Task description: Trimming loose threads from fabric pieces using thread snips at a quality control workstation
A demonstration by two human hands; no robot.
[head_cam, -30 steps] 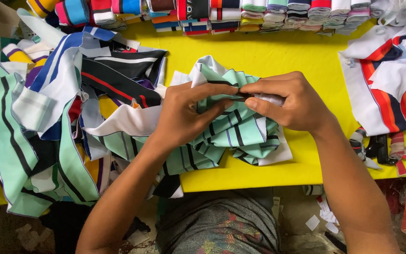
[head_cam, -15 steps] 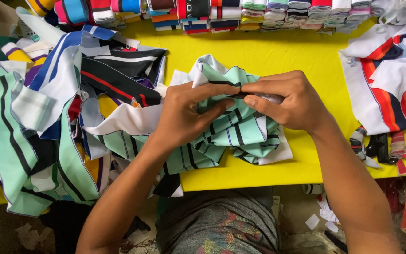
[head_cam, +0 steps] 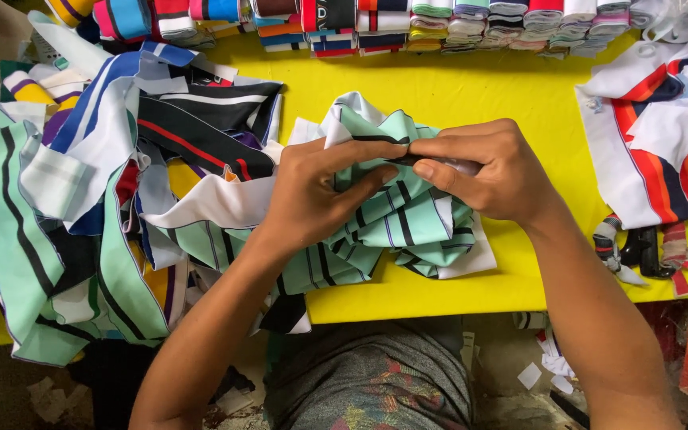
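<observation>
Two hands meet on one piece: a crumpled mint-green knit fabric strip with black and white stripes (head_cam: 396,215), bunched on the yellow table top (head_cam: 471,95) directly in front of me. My left hand (head_cam: 312,195) pinches its upper fold between thumb and forefinger, which keeps the edge taut. My right hand (head_cam: 491,171) curls over the same edge, fingertips pressed together on it, so both grips share one line. To my left lies the loose heap of striped collar strips in green, blue, black and white (head_cam: 89,199), within reach. Along the far edge sits a row of folded striped knit bands (head_cam: 439,20). To my right rests a white cloth pile with red and navy stripes (head_cam: 654,143).
</observation>
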